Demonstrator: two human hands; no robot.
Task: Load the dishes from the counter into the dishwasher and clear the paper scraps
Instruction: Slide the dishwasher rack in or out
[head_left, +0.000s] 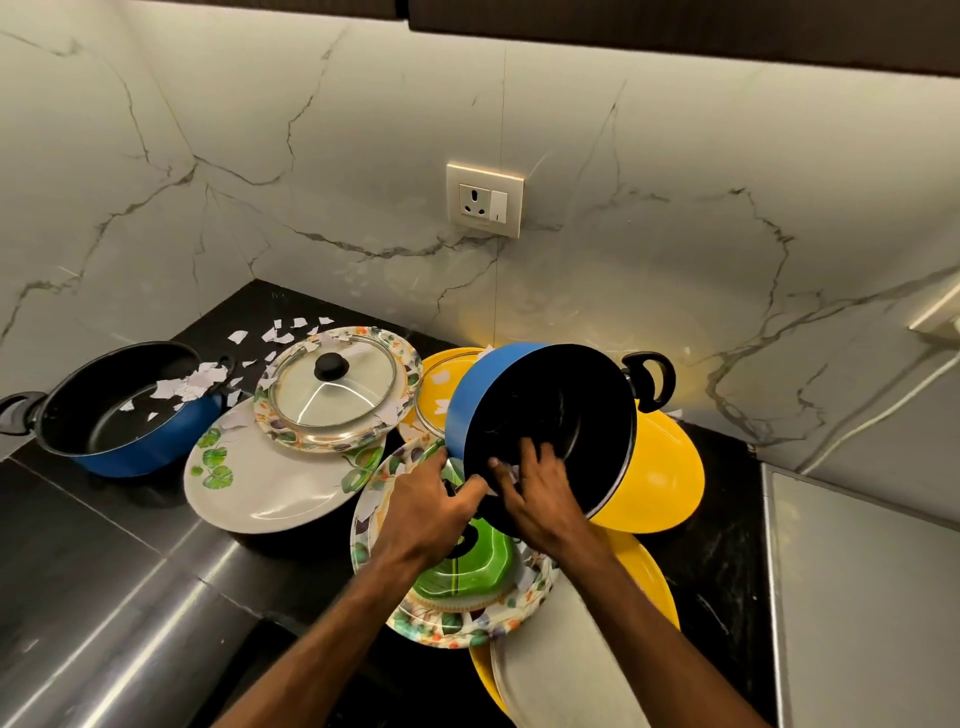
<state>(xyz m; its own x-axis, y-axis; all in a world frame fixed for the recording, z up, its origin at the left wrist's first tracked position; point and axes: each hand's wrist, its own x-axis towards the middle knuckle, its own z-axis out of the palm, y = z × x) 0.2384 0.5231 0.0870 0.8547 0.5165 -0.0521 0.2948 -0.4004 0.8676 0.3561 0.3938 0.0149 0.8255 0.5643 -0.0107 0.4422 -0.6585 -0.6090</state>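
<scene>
Left grip (441, 499) curls round the near edge of the tilted blue pot (493, 389); right grip (540, 488) sits inside it, fingers bent over a paper scrap (513, 474), pinch unclear.

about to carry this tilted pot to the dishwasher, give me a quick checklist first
1. Grip of the left hand on the tilted blue pot: ok, it grips the near rim.
2. Tilted pot free of paper: not ok, white bits show by the right hand reaching inside.
3. Pot lifted off the yellow plate: cannot tell, its lower edge overlaps the plate.
4. Other blue pot emptied: not ok, paper scraps lie in it.
5. Dishwasher open: cannot tell, out of view.
</scene>
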